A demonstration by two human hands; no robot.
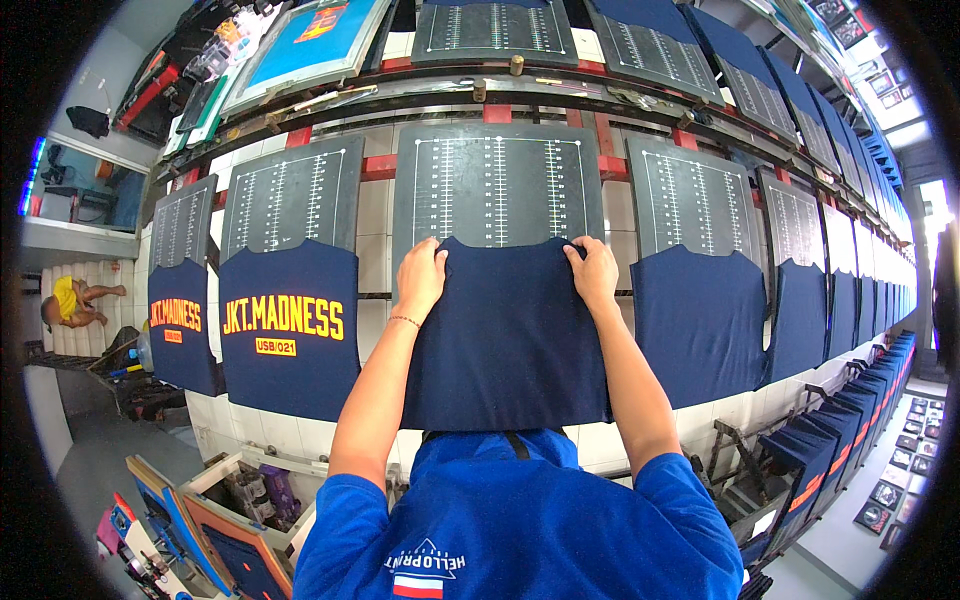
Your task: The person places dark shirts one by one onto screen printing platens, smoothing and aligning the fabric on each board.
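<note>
- Fingers [432, 262] of the left hand [421, 275] curl narrowly over the top edge of the navy shirt [505, 350], pinching the cloth at its left shoulder; fingers of the right hand [594, 272] do the same at the right shoulder, so both hands hold the cloth itself, not the board.
- That shirt lies on the centre board [497, 190], at 12 o'clock from the person's chest, its top edge about halfway down the board, just below the white ruled scales [497, 185].
- To do this well, I judge the 2 pinched corners should sit at the same rung of the scales, with the neck dip centred on the middle scale line.
- An even pull from both hands should keep the cloth flat; the front looks smooth now, though a faint fold seems to run near the right edge.
- At 9 o'clock hangs a printed shirt [288, 325] with yellow and red lettering, a fair guide for how high the cloth sits on its board.
- At 3 o'clock a plain shirt [700, 320] lies on the next board, well apart from the right hand.
- Farther out at 3 o'clock, more navy shirts [860, 300] run along the row toward the picture's rim.
- At 11 o'clock a blue framed screen [305, 40] leans above the boards.
- At 9 o'clock, far off, another person [75, 300] lies on a white surface.
</note>
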